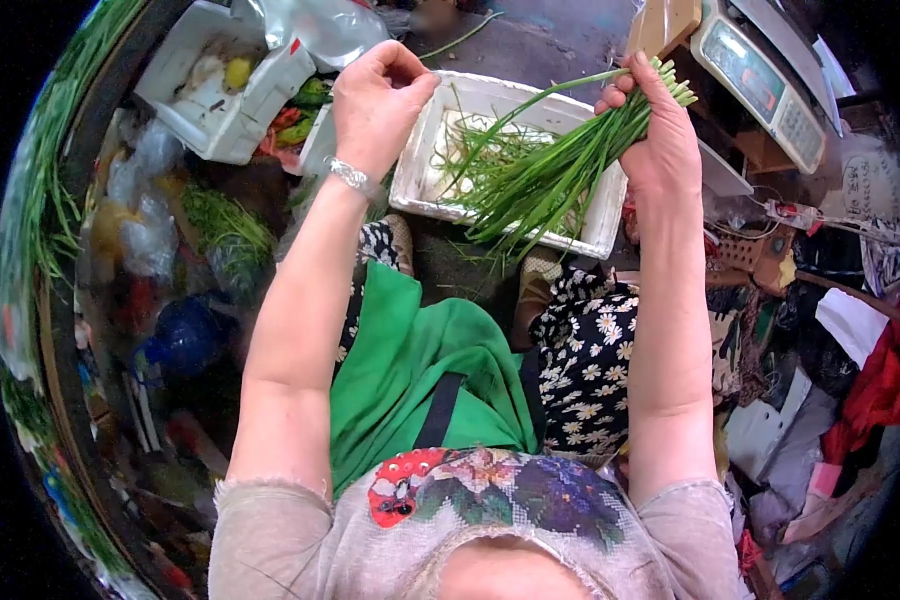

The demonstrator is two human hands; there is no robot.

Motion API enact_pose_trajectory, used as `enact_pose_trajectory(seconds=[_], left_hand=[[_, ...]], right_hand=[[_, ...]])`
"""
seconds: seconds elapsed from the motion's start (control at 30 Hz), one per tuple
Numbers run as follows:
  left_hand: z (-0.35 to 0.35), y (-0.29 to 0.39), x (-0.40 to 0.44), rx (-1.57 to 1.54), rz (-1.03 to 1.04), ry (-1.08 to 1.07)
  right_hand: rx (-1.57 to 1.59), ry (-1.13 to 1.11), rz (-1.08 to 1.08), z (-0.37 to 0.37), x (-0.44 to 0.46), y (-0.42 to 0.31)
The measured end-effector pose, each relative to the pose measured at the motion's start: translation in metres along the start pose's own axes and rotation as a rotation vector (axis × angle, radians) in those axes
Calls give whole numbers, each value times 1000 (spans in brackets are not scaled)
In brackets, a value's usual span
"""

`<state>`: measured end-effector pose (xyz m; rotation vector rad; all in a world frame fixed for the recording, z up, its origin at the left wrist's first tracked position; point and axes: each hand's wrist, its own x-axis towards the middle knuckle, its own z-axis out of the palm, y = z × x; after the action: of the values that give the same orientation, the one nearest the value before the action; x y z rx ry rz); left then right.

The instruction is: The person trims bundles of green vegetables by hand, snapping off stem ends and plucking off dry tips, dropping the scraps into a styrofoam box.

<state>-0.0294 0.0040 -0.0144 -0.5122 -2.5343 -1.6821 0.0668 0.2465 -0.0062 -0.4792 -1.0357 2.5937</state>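
My right hand (660,135) is closed around a bunch of long green chives (560,165), pale cut ends up by the thumb, leaves fanning down to the left. One chive stands apart from the bunch. My left hand (382,110) is raised with thumb and fingertips pinched together; what they hold, if anything, is too small to make out. A single green stem (465,36) shows just beyond those fingertips, and I cannot tell whether it touches them. Below the bunch sits a white foam box (410,185) with loose chive scraps (490,150) in it.
A second white box (210,140) stands at the upper left, near plastic bags and greens (225,225). A digital scale (760,85) is at the upper right. A green apron (420,350) covers my lap. More long greens (45,190) lie along the left edge.
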Motion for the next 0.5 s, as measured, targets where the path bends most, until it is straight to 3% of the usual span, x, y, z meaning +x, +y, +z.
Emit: enact_pose_trajectory(seconds=[0.27, 0.3, 0.4, 0.43, 0.5], left_hand=[[8, -2, 0, 97, 85, -96], [7, 6, -2, 140, -2, -151], [12, 7, -5, 145, 17, -215], [14, 2, -4, 74, 108, -273], [20, 2, -8, 19, 63, -373]], right_hand=[[-60, 2, -21, 0, 0, 1], [-51, 14, -11, 1, 0, 1], [-35, 21, 3, 4, -2, 3], [-29, 17, 5, 4, -2, 3], [-18, 8, 9, 3, -1, 3]])
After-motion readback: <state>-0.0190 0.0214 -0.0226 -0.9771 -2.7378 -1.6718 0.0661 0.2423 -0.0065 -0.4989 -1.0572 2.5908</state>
